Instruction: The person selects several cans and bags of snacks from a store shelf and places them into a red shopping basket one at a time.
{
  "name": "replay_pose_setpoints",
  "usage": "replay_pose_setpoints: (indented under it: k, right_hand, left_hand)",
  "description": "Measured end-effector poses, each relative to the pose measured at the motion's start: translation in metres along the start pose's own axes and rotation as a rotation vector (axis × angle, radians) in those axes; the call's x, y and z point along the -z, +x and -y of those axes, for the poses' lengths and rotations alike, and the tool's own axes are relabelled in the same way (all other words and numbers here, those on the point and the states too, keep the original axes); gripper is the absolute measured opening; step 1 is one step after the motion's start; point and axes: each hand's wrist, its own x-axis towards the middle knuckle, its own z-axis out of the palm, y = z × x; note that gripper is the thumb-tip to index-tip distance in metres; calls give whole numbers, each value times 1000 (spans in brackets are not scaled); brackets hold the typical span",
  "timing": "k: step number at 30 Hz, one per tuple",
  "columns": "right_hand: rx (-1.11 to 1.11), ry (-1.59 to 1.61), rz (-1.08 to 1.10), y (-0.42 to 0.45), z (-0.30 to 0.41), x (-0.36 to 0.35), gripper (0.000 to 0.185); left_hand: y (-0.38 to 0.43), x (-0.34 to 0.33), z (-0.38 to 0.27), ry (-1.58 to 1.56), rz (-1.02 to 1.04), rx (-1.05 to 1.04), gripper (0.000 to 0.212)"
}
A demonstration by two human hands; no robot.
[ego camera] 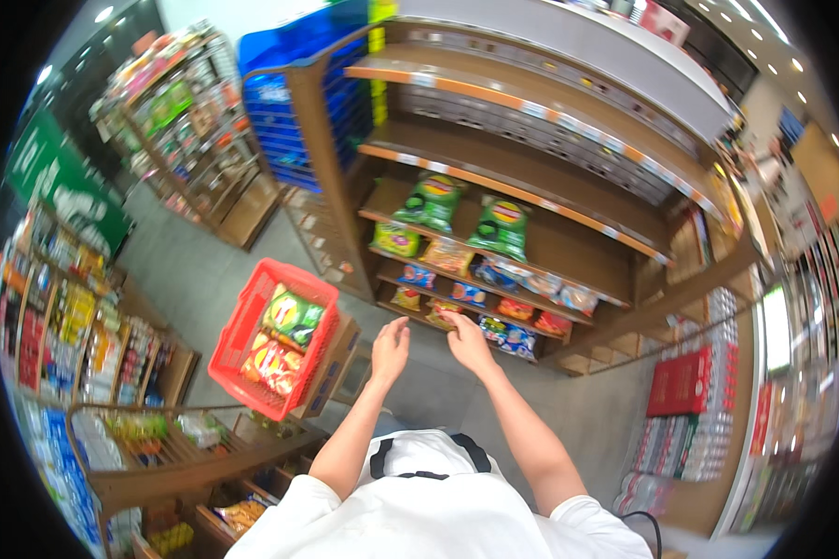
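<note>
My left hand (391,346) and my right hand (467,341) reach forward at waist height with fingers apart, holding nothing. Before them stands a brown store shelf unit (545,202). In the picture, the right fingertips overlap a small yellow-red snack bag (439,314) on the lowest tier; touch cannot be told. Higher up, one green chip bag (430,201) leans beside another green chip bag (501,227). To the left of my left hand, a red plastic shopping basket (252,293) rests on a cardboard box (330,367). Inside it lie a green chip bag (295,318) and red chip bags (276,365).
Blue stacked shopping baskets (276,105) adjoin the shelf unit's left end. A wooden rack (203,468) stands close behind at left. Goods racks (77,314) line the far left. Packs of drink cans (678,447) are stacked at right. Grey tiled floor (440,391) lies below my hands.
</note>
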Motion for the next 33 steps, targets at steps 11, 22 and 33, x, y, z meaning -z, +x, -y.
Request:
replay_pose_setpoints:
  k: [11, 22, 33]
  right_hand:
    - [89, 80, 228, 55, 61, -106, 48]
    - [175, 77, 380, 107, 94, -206, 46]
    - [100, 44, 498, 137, 95, -267, 42]
  left_hand:
    - [3, 102, 79, 16, -168, 190, 29]
    - [2, 170, 180, -72, -410, 303, 28]
    - [-5, 180, 245, -260, -451, 511, 29]
